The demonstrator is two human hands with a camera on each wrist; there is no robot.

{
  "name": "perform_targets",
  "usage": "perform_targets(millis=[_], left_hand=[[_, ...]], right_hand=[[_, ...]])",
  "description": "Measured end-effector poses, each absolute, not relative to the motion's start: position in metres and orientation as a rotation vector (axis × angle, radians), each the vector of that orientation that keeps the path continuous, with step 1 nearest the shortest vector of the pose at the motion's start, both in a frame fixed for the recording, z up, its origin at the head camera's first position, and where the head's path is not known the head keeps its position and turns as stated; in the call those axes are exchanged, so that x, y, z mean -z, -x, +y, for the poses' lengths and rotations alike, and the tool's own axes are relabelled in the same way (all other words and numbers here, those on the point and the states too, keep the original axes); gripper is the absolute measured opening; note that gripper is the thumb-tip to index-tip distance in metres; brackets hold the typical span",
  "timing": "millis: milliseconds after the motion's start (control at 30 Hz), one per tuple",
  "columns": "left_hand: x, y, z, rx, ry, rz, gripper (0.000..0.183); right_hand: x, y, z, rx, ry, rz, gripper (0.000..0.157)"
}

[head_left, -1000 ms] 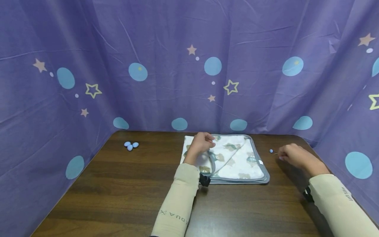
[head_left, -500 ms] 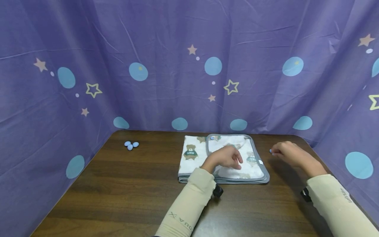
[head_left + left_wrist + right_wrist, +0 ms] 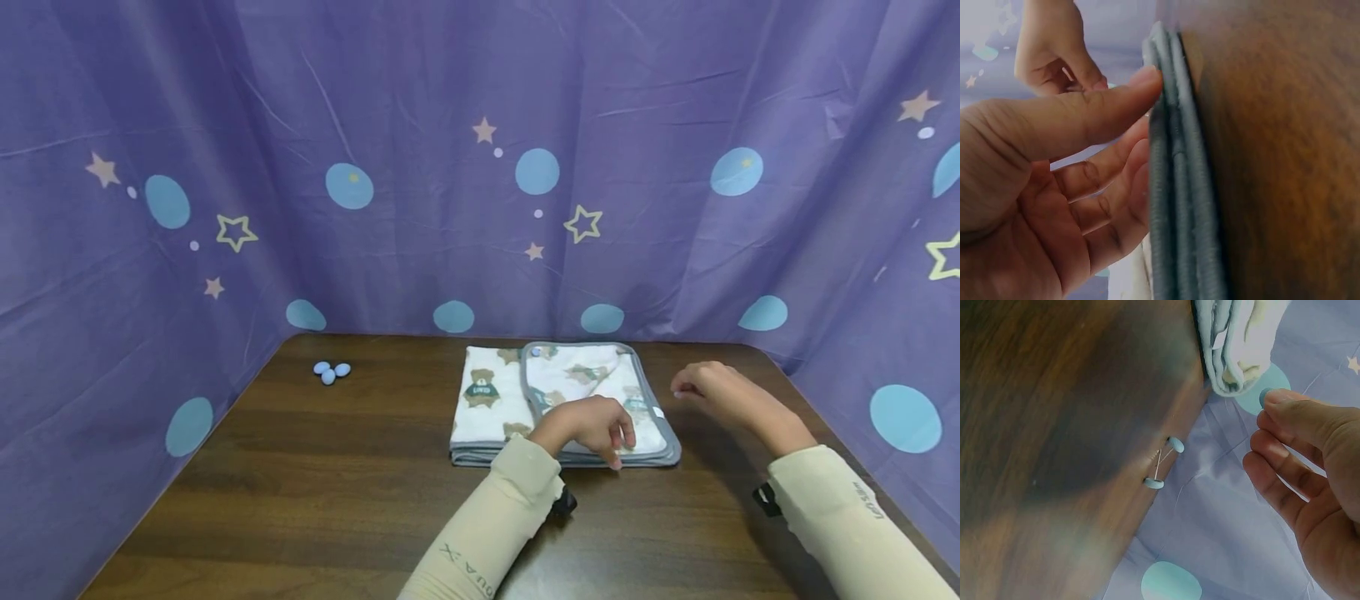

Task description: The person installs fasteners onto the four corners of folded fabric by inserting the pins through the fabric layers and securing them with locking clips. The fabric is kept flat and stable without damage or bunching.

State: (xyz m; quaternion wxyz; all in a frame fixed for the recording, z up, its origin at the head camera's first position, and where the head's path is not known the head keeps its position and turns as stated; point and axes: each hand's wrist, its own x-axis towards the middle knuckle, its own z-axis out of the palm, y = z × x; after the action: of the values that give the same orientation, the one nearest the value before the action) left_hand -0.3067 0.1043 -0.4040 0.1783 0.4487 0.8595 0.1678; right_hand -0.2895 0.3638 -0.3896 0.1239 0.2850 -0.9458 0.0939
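Observation:
A folded white blanket (image 3: 480,417) with teddy bear print and grey trim lies on the table, one flap turned over its right part. A blue-headed pin (image 3: 536,352) sits at the flap's upper left corner. My left hand (image 3: 592,423) is over the blanket's front edge, its thumb and fingers apart. In the left wrist view its thumb is right at the stacked grey edge (image 3: 1175,156). To the right of the blanket, my right hand (image 3: 720,393) pinches a small blue-headed pin (image 3: 1264,397) between thumb and index finger.
Two more blue-headed pins (image 3: 1155,483) lie with shafts crossing on the wooden table (image 3: 300,500), hidden behind my right hand in the head view. Three blue oval pieces (image 3: 328,377) sit together at the back left. A purple curtain (image 3: 420,250) hangs behind the table.
My left hand has moved right and nearer, from the blanket's upper middle to its front edge. My right hand has shifted left and lifted slightly, towards the blanket.

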Motion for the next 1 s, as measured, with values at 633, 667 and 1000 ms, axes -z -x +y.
perform_targets(millis=[633, 667, 1000], left_hand=[[0.411, 0.310, 0.109, -0.452, -1.324, 2.569, 0.013], [0.411, 0.310, 0.109, -0.482, -1.315, 2.583, 0.012], [0.410, 0.314, 0.105, -0.874, -1.145, 2.752, 0.012]], right_hand=[[0.390, 0.288, 0.357, -0.267, -0.865, -2.725, 0.015], [0.390, 0.288, 0.356, -0.267, -0.864, -2.725, 0.016], [0.379, 0.284, 0.349, -0.343, -0.862, -2.621, 0.019]])
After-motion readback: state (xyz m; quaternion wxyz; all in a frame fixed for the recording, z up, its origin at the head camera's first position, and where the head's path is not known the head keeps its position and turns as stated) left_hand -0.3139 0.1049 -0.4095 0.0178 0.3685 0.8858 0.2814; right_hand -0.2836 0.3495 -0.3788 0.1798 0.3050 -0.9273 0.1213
